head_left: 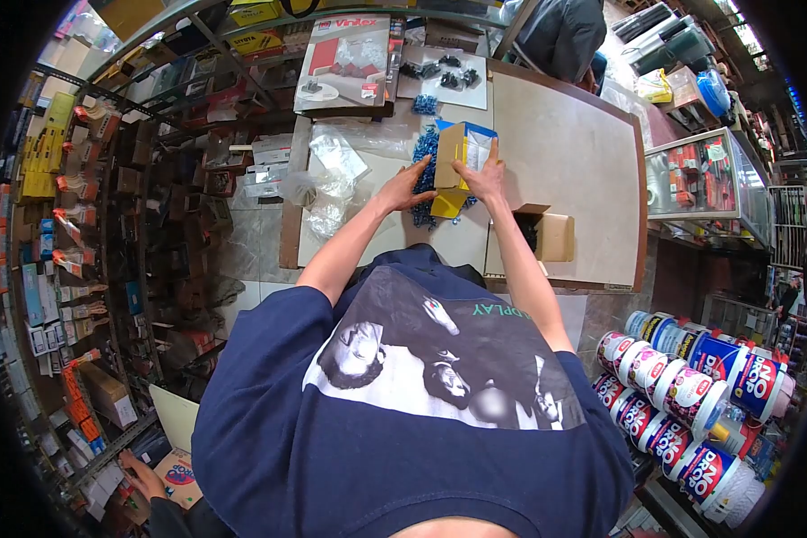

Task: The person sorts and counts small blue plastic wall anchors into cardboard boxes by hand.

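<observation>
On the pale tabletop [565,134], a small carton [451,163] is between the two hands, over the right edge of a heap of little blue pieces [425,148]. Its facing panel is tan-yellow, with blue along the top, and a bright yellow flap juts from its lower end. The right hand [482,179] grasps the carton's right side. The left hand [407,186] has its fingers spread at the heap; whether they pinch any pieces, I cannot tell. The carton's underside is hidden, its print unreadable, and whether it rests or is lifted is unclear.
</observation>
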